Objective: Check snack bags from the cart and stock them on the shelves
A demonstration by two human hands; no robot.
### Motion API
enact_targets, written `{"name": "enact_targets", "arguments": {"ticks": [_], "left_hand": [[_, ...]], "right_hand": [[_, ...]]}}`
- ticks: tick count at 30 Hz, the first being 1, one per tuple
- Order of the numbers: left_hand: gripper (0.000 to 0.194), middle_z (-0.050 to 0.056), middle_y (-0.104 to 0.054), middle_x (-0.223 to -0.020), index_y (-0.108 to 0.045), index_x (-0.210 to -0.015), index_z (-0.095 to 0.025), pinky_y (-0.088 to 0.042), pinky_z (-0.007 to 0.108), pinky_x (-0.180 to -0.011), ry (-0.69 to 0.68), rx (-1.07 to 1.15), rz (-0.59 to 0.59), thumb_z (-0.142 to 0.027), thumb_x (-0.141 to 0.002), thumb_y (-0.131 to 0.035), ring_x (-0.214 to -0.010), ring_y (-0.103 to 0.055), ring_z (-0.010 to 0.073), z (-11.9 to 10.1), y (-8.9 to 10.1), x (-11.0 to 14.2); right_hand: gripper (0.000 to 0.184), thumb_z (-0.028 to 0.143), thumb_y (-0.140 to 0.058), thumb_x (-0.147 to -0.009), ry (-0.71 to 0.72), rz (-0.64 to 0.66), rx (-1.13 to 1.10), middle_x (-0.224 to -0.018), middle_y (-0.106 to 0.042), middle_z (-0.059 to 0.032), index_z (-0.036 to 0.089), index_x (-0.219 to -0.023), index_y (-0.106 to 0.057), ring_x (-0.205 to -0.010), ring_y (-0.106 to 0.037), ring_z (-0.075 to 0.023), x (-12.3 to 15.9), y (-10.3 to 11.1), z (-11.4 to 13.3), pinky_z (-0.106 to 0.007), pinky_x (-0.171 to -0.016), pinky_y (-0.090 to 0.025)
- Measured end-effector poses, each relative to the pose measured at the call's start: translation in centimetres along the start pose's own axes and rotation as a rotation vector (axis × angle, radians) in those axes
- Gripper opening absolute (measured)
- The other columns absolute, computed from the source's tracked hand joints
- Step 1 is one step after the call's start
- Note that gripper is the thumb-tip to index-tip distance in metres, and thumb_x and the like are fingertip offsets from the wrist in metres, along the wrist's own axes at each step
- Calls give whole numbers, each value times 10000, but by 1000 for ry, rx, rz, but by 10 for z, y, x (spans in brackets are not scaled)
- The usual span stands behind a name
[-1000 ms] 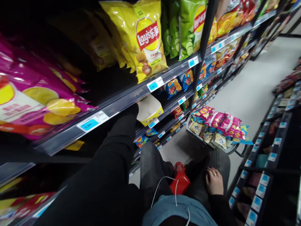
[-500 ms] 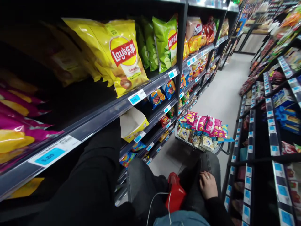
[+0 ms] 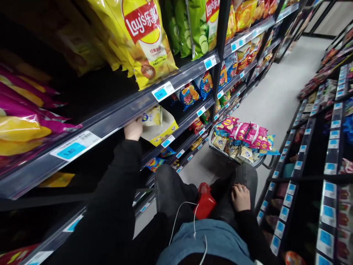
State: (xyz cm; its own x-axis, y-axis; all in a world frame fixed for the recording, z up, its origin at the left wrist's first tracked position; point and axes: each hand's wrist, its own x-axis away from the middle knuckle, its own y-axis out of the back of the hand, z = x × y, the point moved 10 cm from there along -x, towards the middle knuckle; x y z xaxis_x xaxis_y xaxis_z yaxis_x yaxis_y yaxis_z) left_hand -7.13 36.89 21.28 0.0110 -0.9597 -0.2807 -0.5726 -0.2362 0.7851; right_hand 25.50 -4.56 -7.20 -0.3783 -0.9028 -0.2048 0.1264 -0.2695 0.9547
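My left hand reaches under the yellow chip shelf, its fingers closed on the near end of a small pale-yellow snack packet. The fingertips are partly hidden behind the packet and the shelf edge. That packet is over a shallow yellow-and-white cardboard box on the lower shelf; I cannot tell whether it touches the bottom. My right hand lies on my right knee, holding nothing, with a ring on one finger.
A basket cart with pink chip bags and pale packets stands beyond my knees. Above my left hand juts the shelf edge, bearing a yellow chip bag. A red object is between my legs. Stocked racks line the right.
My left hand has come into view at the box, and a pale-yellow packet now shows there. The view has tilted downward. My right hand stays on the knee.
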Motion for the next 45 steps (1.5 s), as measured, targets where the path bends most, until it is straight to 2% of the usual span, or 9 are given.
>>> {"name": "enact_targets", "arguments": {"ticks": [5, 9, 13, 17, 21, 28, 35, 40, 45], "left_hand": [[418, 78, -666, -996, -544, -1045, -37, -541, 451, -849, 253, 427, -139, -342, -791, -676, -796, -636, 172, 49, 12, 37], [414, -2, -683, -851, -579, -934, -94, -565, 361, -795, 232, 728, -217, -347, -667, -770, -746, -641, 134, 49, 9, 110], [290, -4, -715, -805, -675, -814, -133, -554, 298, -751, 208, 930, -164, -268, -598, -814, -726, -654, 141, 18, -15, 206], [78, 45, -740, -791, -714, -676, -189, -551, 386, -766, -127, 979, 293, -228, -667, -780, -825, -683, 224, -66, -46, 262], [62, 84, -712, -1082, -746, -661, -243, -476, 435, -925, -350, 967, 520, -195, -700, -754, -1146, -572, 276, -111, -49, 277], [578, 99, -527, -1367, -513, -1313, -271, -483, 424, -921, 160, 1311, 940, -468, -781, -620, -1189, -541, 313, -110, -82, 302], [516, 63, -623, -1250, -592, -1235, -225, -462, 320, -967, 26, 977, 779, -270, -740, -729, -1119, -590, 230, -111, -75, 292], [524, 81, -643, -1233, -604, -1225, -202, -511, 305, -895, 106, 1080, 684, -287, -727, -740, -1064, -630, 226, -103, -75, 291], [463, 95, -610, -1287, -629, -1204, -194, -494, 330, -943, 178, 1067, 600, -353, -774, -689, -1141, -597, 250, -97, -76, 291]], "right_hand": [[205, 210, -497, -829, -192, 128, -206, -1005, -688, -95, 173, -849, -698, -1051, -509, -301, -10, 1, -6, -436, -909, -350], [293, 424, -516, -818, -556, 296, -792, -932, -673, -113, 174, -852, -666, -926, -580, -279, -19, 5, 11, -455, -847, -418], [576, 658, -593, -720, -588, 569, -1702, -1093, -625, -92, 247, -1121, -552, -810, -644, -213, -37, 40, 102, -364, -694, -505], [732, 772, -518, -698, -559, 776, -2102, -1204, -578, -81, 321, -1266, -421, -832, -671, -234, -50, 96, 152, -391, -656, -543], [565, 527, -674, -737, -551, 736, -1991, -1041, -654, -63, 225, -1188, -518, -841, -658, -194, -56, 118, 137, -316, -740, -538], [628, 293, -759, -709, -274, 299, -1672, -1264, -580, -66, 272, -1270, -477, -1125, -578, -231, -74, 150, 99, -383, -968, -478], [529, 282, -716, -767, -25, 268, -1490, -1384, -500, -70, 288, -1262, -533, -1284, -461, -246, -87, 168, 106, -415, -1084, -370], [699, 356, -754, -716, -140, 95, -1593, -1229, -593, -76, 306, -1339, -441, -1075, -600, -231, -83, 164, 89, -380, -884, -512], [505, 304, -746, -718, -321, -6, -1460, -875, -688, -28, 244, -1198, -599, -760, -627, -160, -72, 158, 71, -292, -681, -515]]}}
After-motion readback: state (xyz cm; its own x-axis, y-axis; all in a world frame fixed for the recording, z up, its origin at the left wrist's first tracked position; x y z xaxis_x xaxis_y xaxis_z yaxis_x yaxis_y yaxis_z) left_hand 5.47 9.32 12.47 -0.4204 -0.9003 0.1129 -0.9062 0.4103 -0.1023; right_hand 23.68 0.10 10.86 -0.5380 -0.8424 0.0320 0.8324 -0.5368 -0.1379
